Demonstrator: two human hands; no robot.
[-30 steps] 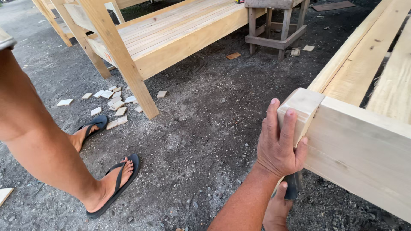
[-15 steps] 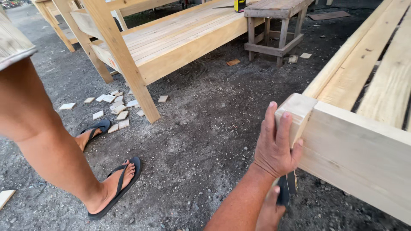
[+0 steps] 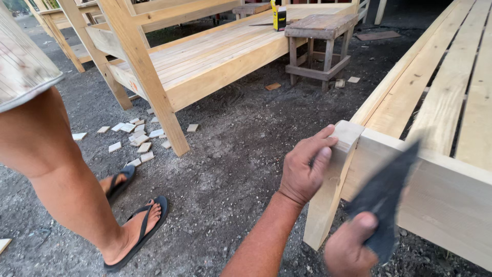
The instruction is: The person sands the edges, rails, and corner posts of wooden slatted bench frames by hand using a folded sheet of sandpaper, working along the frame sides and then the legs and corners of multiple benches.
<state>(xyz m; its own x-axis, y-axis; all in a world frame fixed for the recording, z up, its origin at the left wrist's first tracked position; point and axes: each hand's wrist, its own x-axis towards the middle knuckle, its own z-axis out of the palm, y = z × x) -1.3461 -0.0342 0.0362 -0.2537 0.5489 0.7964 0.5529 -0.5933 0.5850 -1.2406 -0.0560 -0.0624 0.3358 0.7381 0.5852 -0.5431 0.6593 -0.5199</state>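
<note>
My left hand (image 3: 306,172) grips the top of the pale wooden corner post (image 3: 328,200) of a slatted wooden frame (image 3: 441,128), fingers over its upper edge. Lower right, my right hand (image 3: 351,249) pinches a dark sheet of sandpaper (image 3: 384,192). The sheet stands up in front of the frame's end rail (image 3: 451,205), just right of the post. Whether it touches the wood I cannot tell.
Another person's bare legs in black flip-flops (image 3: 138,233) stand at the left on dark dirt ground. Behind are a second wooden frame (image 3: 205,66), a small dark wooden stool (image 3: 320,31) with a yellow box (image 3: 279,15) by it, and several scattered wood offcuts (image 3: 136,138).
My right hand has risen from under my left forearm, bringing the sandpaper up in front of the end rail. My left hand stays on the post. The view has tilted upward.
</note>
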